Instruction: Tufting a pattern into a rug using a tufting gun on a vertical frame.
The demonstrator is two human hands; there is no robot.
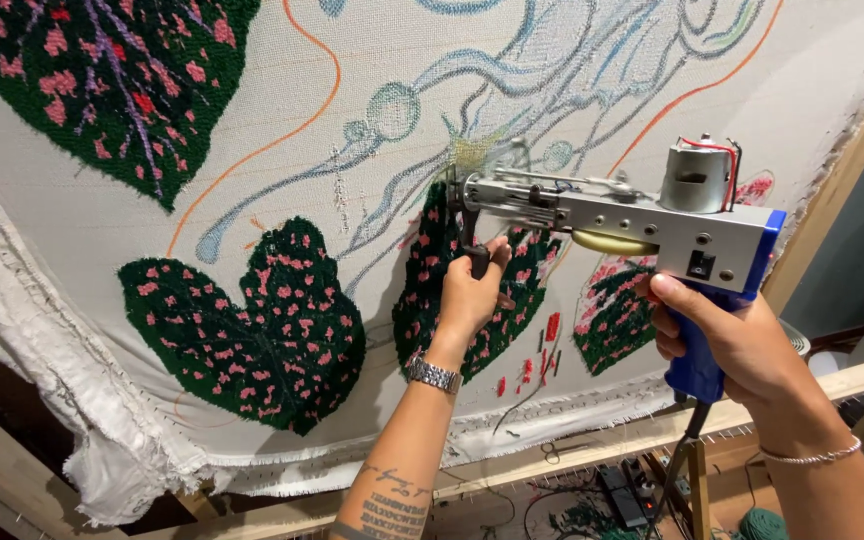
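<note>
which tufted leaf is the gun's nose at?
The narrow middle leaf, just behind the left hand on the tufting gun. The broad leaf lies further left, the purple-veined one top left.

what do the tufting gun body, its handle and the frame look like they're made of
Gun body: looks like bare metal, matte grey with screw heads showing. Handle, in the right hand: probably plastic, smooth glossy blue. Frame: unfinished wood, pale with visible grain. Left hand holds the black front grip, material unclear.
</note>
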